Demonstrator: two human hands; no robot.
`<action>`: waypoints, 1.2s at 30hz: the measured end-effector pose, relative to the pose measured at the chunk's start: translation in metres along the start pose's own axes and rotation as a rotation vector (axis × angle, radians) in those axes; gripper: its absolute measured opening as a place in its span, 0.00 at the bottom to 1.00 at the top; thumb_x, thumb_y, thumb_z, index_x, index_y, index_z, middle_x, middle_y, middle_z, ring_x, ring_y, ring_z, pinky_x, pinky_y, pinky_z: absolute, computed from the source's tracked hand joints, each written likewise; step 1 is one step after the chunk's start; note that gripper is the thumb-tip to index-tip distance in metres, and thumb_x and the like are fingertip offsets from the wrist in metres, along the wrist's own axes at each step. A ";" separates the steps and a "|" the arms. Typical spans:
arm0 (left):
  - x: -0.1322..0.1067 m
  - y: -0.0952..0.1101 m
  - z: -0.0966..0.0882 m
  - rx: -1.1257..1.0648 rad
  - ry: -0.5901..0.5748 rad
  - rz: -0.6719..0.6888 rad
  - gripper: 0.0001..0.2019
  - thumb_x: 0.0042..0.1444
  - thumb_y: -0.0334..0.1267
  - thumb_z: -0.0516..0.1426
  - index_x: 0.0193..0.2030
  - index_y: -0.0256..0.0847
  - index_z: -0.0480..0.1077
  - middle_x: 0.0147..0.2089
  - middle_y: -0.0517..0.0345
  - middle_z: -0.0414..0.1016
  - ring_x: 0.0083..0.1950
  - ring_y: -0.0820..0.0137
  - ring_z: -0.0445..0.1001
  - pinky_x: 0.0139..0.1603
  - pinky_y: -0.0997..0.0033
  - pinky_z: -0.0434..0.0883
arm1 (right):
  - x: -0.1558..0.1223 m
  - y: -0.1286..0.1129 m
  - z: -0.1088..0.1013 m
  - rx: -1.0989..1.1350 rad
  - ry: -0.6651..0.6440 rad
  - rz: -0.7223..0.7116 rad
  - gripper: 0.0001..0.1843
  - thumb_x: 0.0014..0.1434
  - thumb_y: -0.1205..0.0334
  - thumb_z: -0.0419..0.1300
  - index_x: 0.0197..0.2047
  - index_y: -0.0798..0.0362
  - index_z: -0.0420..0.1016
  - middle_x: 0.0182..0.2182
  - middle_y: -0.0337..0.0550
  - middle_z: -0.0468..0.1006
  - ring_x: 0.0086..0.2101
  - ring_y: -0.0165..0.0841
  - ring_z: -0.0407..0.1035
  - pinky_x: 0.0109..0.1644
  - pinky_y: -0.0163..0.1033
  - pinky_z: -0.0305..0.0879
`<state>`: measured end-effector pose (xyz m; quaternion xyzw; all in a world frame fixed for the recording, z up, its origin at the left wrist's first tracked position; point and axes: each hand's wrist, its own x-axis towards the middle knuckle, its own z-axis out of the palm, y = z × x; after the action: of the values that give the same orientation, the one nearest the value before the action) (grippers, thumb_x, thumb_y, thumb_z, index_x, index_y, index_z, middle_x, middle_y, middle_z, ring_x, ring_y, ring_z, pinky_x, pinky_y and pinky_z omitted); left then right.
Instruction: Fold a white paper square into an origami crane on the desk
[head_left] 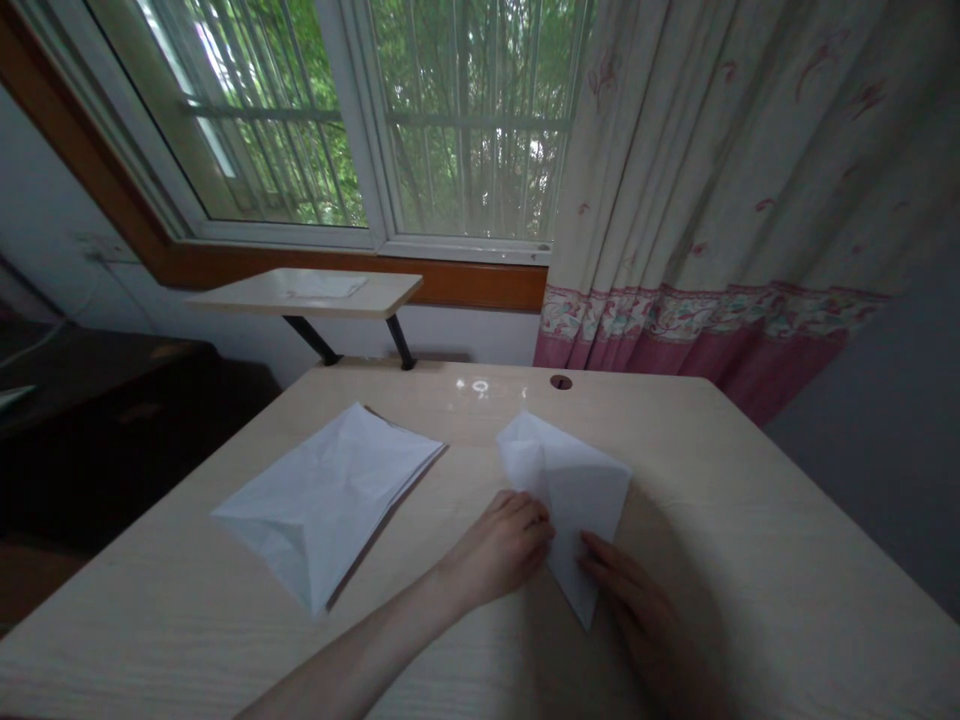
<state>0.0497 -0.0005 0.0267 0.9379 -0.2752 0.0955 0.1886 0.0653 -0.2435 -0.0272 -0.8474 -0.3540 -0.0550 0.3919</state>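
A folded white sheet of paper [581,485] lies on the desk in front of me, its narrow point toward me. My left hand [506,545] is closed at the paper's left edge, its curled fingers pinching or pressing the fold there. Resting on the lower right part of the paper is my right hand [634,600], fingers stretched out and the tips touching the surface. Its palm is dim and partly in shadow. To the left lies a stack of white paper [349,480] with creased top sheets and one corner folded over.
The pale wooden desk [750,560] spans the view. A small raised shelf [390,290] on black legs stands at its back left, with a white item on top. A round cable hole [561,382] sits near the back edge. Behind are a barred window and a floral curtain [675,200].
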 end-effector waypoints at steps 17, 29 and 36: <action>0.005 0.019 0.004 -0.127 -0.091 -0.094 0.17 0.50 0.43 0.65 0.41 0.38 0.66 0.47 0.50 0.67 0.51 0.60 0.64 0.53 0.63 0.66 | -0.002 0.002 0.002 -0.481 0.057 -0.064 0.24 0.61 0.68 0.46 0.59 0.50 0.69 0.58 0.43 0.68 0.57 0.39 0.62 0.59 0.52 0.62; 0.007 0.033 0.013 -0.110 -0.063 -0.247 0.28 0.35 0.54 0.68 0.39 0.36 0.68 0.47 0.48 0.66 0.49 0.56 0.63 0.52 0.57 0.65 | -0.003 0.006 0.004 -0.430 0.074 -0.057 0.23 0.62 0.66 0.47 0.57 0.49 0.70 0.57 0.43 0.70 0.57 0.40 0.63 0.58 0.53 0.62; 0.006 0.030 0.015 -0.126 -0.057 -0.232 0.29 0.35 0.54 0.68 0.40 0.38 0.67 0.47 0.49 0.65 0.49 0.56 0.63 0.51 0.56 0.65 | -0.003 0.006 0.002 -0.423 0.056 -0.032 0.23 0.61 0.67 0.48 0.57 0.47 0.70 0.58 0.41 0.69 0.57 0.39 0.62 0.59 0.52 0.62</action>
<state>0.0393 -0.0330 0.0235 0.9520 -0.1757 0.0290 0.2489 0.0662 -0.2464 -0.0336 -0.9031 -0.3370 -0.1577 0.2143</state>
